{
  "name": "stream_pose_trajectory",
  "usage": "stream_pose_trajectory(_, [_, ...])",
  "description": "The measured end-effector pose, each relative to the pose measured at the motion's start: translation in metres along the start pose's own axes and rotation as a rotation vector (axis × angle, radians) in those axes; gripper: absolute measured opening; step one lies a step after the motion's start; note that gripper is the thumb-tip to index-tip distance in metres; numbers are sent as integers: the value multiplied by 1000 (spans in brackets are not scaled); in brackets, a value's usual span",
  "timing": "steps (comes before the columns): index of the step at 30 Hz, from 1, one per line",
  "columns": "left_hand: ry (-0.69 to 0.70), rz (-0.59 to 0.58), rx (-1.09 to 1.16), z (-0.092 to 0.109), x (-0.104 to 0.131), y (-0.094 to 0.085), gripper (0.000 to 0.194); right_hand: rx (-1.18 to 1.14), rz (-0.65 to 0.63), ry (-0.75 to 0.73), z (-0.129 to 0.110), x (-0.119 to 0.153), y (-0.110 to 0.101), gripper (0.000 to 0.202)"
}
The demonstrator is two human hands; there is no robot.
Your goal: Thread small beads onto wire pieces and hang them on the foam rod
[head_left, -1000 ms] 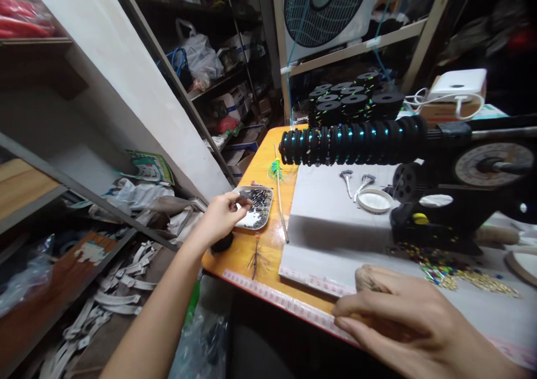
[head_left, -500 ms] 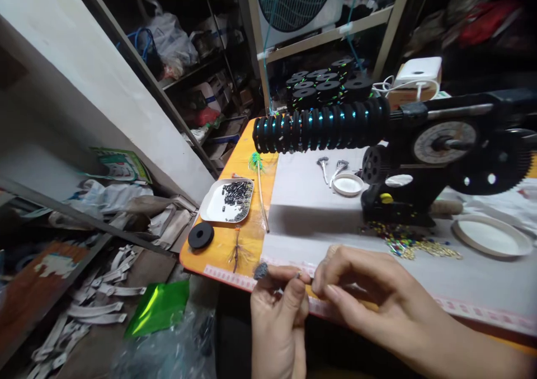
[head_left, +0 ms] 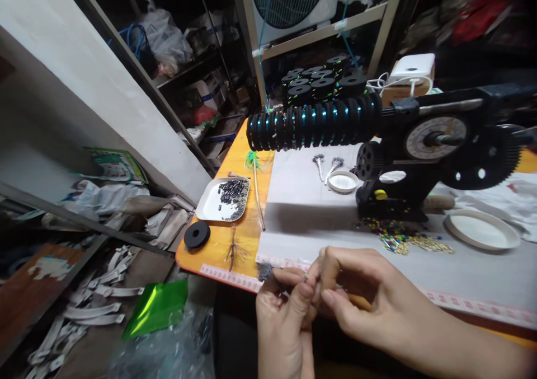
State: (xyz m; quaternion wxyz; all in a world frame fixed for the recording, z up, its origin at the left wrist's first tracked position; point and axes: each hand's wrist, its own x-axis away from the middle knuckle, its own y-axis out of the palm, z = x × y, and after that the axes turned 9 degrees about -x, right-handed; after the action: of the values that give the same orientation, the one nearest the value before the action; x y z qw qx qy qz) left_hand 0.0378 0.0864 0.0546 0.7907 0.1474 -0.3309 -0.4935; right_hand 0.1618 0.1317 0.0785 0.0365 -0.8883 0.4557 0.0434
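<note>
My left hand point(head_left: 287, 317) is closed round a small bundle with a dark grey clustered head point(head_left: 265, 271), which sticks out to the left of the fingers. A tiny light piece shows between its thumb and forefinger. My right hand point(head_left: 356, 289) is pinched shut against the left fingertips. What it holds is too small and hidden to name. Both hands are just over the table's front edge. Two similar grey-headed bunches with pale stems, one left point(head_left: 319, 165) and one right point(head_left: 335, 167), lie on the grey sheet beside a small white dish point(head_left: 343, 181).
A black machine point(head_left: 403, 166) carries a row of black spools point(head_left: 312, 122) over the table. Small coloured beads point(head_left: 392, 236) lie at its foot, near a white plate point(head_left: 482, 229). On the left are a white tray point(head_left: 205, 206) of small black parts and a black spool point(head_left: 197, 235).
My hands have drawn closer together, and the right fingertips now meet the left ones. The grey head is partly lower behind the left fingers. The view has shifted slightly.
</note>
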Motion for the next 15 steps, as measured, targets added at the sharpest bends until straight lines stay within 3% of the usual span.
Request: stream_pose_trajectory(15, [-9, -41, 13, -3, 0, -6, 28, -4, -29, 46, 4, 3, 0, 15])
